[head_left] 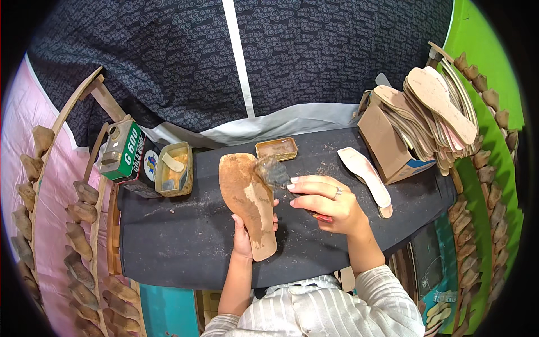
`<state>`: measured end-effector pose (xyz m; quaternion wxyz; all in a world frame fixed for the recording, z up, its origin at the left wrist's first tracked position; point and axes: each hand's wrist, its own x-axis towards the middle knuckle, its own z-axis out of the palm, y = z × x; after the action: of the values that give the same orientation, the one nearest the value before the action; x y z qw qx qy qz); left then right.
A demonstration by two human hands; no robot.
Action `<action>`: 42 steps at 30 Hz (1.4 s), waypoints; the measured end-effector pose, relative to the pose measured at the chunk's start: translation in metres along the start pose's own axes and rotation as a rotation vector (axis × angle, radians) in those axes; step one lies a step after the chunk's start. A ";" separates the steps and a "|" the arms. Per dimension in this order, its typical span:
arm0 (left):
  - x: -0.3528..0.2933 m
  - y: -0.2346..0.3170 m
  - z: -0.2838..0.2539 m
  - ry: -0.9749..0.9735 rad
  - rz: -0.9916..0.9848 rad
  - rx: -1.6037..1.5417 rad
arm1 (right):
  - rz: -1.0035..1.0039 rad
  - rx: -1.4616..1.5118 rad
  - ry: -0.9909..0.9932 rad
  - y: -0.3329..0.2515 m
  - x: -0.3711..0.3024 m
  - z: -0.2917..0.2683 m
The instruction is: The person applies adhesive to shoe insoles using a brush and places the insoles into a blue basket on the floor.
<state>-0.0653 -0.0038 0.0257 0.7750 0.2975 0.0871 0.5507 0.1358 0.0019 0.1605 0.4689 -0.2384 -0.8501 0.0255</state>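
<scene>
Item one: a tan-brown, shoe-shaped sole (238, 185), apparently of board or leather, held over the table with its broad end away from the person and its narrow end toward them. The surface is blotched with darker and paler patches.
Handling, as judged: light, thin, fairly stiff; dark patches possibly damp or tacky. Best held by the edges at the narrow waist.
Left hand (242, 242): grip closed around the sole's waist, thumb at the left edge, fingertips showing past the right.
Right hand (331, 205): right of the sole, grip pinching a dark, bristly brush (273, 172) with a reddish handle end. The brush head overlaps the sole's upper right edge; firmness of contact cannot be told.
Beyond the sole, slightly right: a shallow, brown-stained rectangular tray (278, 158).
Left of the sole: a yellowish, translucent plastic tub (177, 192) holding small tools; beside it, a green, white and black rectangular metal can (130, 150).
Right of the sole: two pale, overlapping shoe-shaped soles (365, 177); farther right, a brown cardboard box (377, 140) packed with beige soles (441, 104).
Beneath all: a black-cloth-covered table (185, 247).
</scene>
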 end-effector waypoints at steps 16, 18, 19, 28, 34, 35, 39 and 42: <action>0.003 0.005 0.000 0.120 0.060 -0.052 | 0.024 0.082 -0.073 0.003 -0.003 0.004; 0.003 0.006 0.000 0.145 0.081 -0.060 | 0.004 0.079 -0.088 0.002 -0.004 0.003; 0.003 0.007 -0.001 0.171 0.082 -0.037 | 0.009 0.102 -0.138 0.000 -0.005 0.001; 0.004 0.005 -0.002 0.177 0.110 0.006 | -0.011 0.143 -0.054 -0.002 -0.003 0.009; 0.005 0.002 0.006 0.228 0.163 0.092 | -0.084 0.117 -0.066 -0.008 0.001 0.025; 0.006 0.003 0.006 0.223 0.165 0.083 | -0.073 0.119 -0.075 -0.008 0.000 0.027; 0.008 0.007 0.002 0.261 0.177 0.045 | -0.049 0.160 -0.149 -0.010 -0.002 0.017; 0.005 0.006 -0.014 0.229 0.178 0.021 | -0.037 0.248 -0.271 -0.011 -0.001 0.011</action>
<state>-0.0745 0.0069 0.0186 0.7049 0.2475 0.1540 0.6467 0.1233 -0.0060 0.1564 0.3763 -0.1574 -0.9001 0.1534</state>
